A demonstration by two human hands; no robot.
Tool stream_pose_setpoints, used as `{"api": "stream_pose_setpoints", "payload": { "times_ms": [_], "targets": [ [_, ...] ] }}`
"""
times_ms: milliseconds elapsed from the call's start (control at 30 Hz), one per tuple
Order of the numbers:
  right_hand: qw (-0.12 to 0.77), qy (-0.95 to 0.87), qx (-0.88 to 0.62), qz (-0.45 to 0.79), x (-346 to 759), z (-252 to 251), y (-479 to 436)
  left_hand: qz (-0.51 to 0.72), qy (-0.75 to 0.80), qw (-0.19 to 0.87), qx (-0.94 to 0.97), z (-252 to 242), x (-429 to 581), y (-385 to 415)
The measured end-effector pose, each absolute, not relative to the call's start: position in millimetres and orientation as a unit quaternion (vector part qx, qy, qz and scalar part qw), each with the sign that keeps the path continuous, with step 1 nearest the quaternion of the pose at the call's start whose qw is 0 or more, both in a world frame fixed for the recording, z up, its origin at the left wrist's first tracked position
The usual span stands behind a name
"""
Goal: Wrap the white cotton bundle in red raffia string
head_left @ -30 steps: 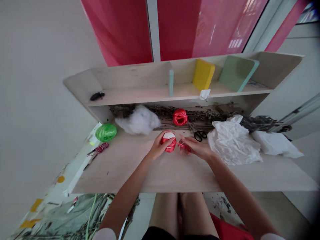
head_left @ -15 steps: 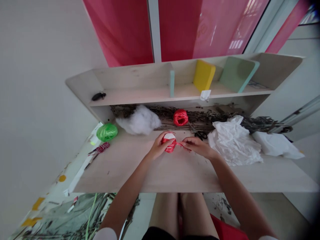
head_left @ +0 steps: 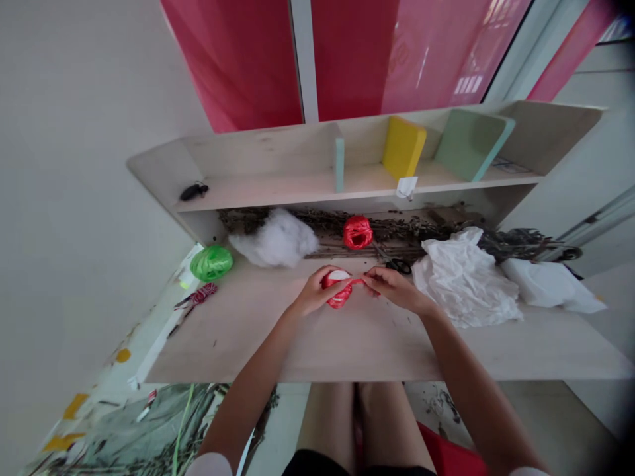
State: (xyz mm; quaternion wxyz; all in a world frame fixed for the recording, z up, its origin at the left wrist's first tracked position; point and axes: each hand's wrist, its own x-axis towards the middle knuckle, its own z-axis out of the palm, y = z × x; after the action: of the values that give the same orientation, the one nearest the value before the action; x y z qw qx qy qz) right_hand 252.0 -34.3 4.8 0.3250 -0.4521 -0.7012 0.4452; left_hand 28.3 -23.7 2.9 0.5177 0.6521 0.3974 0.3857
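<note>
My left hand is closed around a small white bundle wrapped in red plastic ribbon, its white top showing. A strip of red ribbon runs from the bundle to my right hand, which pinches it between thumb and fingers. Both hands are above the middle of the wooden desk. Behind them sits a roll of red plastic ribbon, with black-handled scissors beside it, partly hidden.
White fluffy stuffing and a green ribbon roll lie at the left, near a red-and-white string bundle. Crumpled white plastic is at the right. Dried stems line the back under the shelf.
The wrapped bundle has tilted and shifted slightly down in my left hand. My right hand has moved up a little, drawing the ribbon strip straighter.
</note>
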Motion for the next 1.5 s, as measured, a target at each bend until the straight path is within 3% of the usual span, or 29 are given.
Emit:
{"api": "stream_pose_setpoints", "payload": {
  "times_ms": [500,800,1133,1500],
  "targets": [
    [0.360,-0.525,-0.453,0.624,243.7,11.8,-41.1,0.458,0.412,0.554,0.560,-1.9,29.9,-19.3],
    [0.388,-0.522,-0.464,0.601,236.6,1.1,-37.9,0.501,0.386,0.632,0.448,-7.0,35.9,-19.0],
    [0.381,-0.555,-0.424,0.607,211.9,6.1,-48.6,0.455,0.281,0.755,0.380,0.6,30.9,-26.8],
    [0.414,-0.486,-0.382,0.668,209.0,3.9,-47.5,0.517,0.291,0.746,0.302,4.0,24.6,-19.9]
  ]
}}
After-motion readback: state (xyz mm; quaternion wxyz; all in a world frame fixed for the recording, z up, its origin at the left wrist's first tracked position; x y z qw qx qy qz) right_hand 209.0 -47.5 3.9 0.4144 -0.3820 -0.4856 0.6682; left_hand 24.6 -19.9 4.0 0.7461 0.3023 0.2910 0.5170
